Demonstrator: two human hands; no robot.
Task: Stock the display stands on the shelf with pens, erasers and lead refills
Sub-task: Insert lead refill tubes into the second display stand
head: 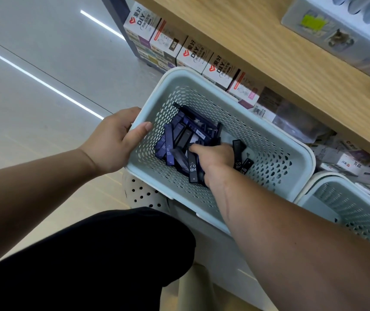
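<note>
Basket rim (170,77) gripped by left hand (112,144). Right hand (215,156) sunk in lead refill cases (179,135), fingers curled; hold cannot be told. Pile lies just left, long axes up-frame.

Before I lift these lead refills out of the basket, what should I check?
1. Basket steadied: the left hand grips the rim of the basket. Ok.
2. Reach: the right hand is down among the lead refills. Ok.
3. Firm hold on the refills: the grip is out of sight under the hand. Cannot tell.
4. Sizes sorted: 0.7 and 0.5 refills lie mixed together. Not ok.
5. Room on the shelf: little of its top shows. Cannot tell.
</note>
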